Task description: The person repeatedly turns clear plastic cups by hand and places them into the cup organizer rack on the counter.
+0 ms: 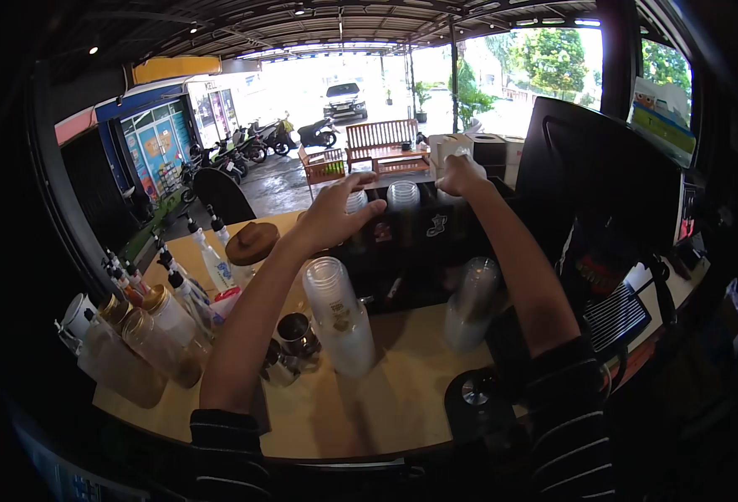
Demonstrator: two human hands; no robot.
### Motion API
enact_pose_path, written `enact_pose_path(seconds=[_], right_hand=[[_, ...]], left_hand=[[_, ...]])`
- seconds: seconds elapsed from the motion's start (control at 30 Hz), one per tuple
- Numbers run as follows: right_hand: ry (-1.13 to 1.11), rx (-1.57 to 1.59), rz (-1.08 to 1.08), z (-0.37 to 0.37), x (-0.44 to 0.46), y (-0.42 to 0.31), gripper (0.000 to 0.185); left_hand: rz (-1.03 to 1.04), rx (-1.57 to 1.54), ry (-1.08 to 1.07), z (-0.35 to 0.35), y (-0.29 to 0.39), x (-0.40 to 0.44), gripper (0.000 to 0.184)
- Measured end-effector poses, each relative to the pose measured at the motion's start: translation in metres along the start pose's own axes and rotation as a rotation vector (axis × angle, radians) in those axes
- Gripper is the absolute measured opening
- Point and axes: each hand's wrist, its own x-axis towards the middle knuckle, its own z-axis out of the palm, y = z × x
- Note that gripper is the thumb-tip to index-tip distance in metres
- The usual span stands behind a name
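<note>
My left hand (339, 209) reaches over the black cup holder (411, 238), thumb and fingers spread beside the left stack of clear cups (356, 202); whether it touches them I cannot tell. Another stack of clear cups (403, 196) stands in the middle of the holder. My right hand (462, 176) is closed above the holder's right end, by a partly hidden cup stack; what its fingers hold, if anything, is unclear. Nearer me on the wooden counter (402, 402) stand a tall stack of printed plastic cups (339, 322) and a second cup stack (473, 305).
Metal cups (295, 333), gold-lidded jars (164, 330), pump bottles (189, 284) and a round wooden lid (252, 243) crowd the left. A black screen (594, 184) and drip grate (615, 318) are at right. A round black device (475, 393) sits near the front edge.
</note>
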Motion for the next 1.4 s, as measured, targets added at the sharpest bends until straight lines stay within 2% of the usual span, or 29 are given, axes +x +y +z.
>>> enact_pose_path(seconds=[0.03,0.07,0.1,0.17,0.27,0.3,0.33,0.37,0.4,0.43,0.47,0.5,0.57,0.63,0.8,1.0,1.4], right_hand=[[0.039,0.022,-0.045,-0.004,-0.007,-0.010,0.045],[0.174,0.046,-0.175,-0.005,-0.019,-0.018,0.044],[0.164,0.049,-0.181,-0.007,-0.036,-0.030,0.044],[0.362,0.338,-0.406,-0.002,-0.067,-0.057,0.046],[0.197,0.679,-0.431,0.019,-0.123,-0.088,0.061],[0.060,0.767,-0.408,0.024,-0.142,-0.097,0.070],[0.047,0.785,-0.387,0.039,-0.158,-0.100,0.076],[0.030,0.802,-0.366,0.058,-0.172,-0.103,0.083],[0.020,0.798,-0.366,0.073,-0.184,-0.107,0.083],[-0.021,0.798,-0.363,0.086,-0.194,-0.112,0.090],[-0.062,0.797,-0.360,0.097,-0.202,-0.116,0.098],[-0.068,0.792,-0.361,0.104,-0.209,-0.123,0.098],[-0.092,0.973,-0.366,0.112,-0.218,-0.138,0.105],[-0.047,0.978,-0.370,0.118,-0.224,-0.145,0.100],[-0.004,0.989,-0.280,0.125,-0.224,-0.148,0.093],[0.042,0.998,-0.210,0.132,-0.225,-0.153,0.095],[0.202,1.081,-0.217,0.150,-0.226,-0.154,0.093]], left_hand=[[0.032,-0.059,0.098,-0.004,0.003,-0.009,0.060],[0.061,-0.077,0.172,-0.005,0.004,-0.020,0.052],[0.049,-0.077,0.172,-0.004,0.006,-0.033,0.052],[0.071,-0.184,0.359,-0.003,0.008,-0.064,0.049],[0.024,-0.264,0.448,0.014,-0.005,-0.119,0.060],[0.024,-0.287,0.512,0.022,-0.011,-0.137,0.067],[-0.034,-0.255,0.453,0.029,-0.019,-0.155,0.090],[-0.039,-0.259,0.458,0.040,-0.026,-0.170,0.090],[-0.109,-0.261,0.415,0.050,-0.028,-0.183,0.099],[-0.175,-0.262,0.371,0.061,-0.031,-0.191,0.107],[-0.180,-0.266,0.375,0.074,-0.039,-0.194,0.107],[-0.188,-0.329,0.370,0.090,-0.047,-0.195,0.109],[-0.190,-0.393,0.370,0.102,-0.046,-0.194,0.112],[-0.265,-0.403,0.333,0.104,-0.043,-0.191,0.117],[-0.254,-0.336,0.359,0.106,-0.049,-0.192,0.119],[-0.246,-0.315,0.368,0.105,-0.049,-0.192,0.121],[-0.275,-0.323,0.375,0.101,-0.044,-0.195,0.119]])
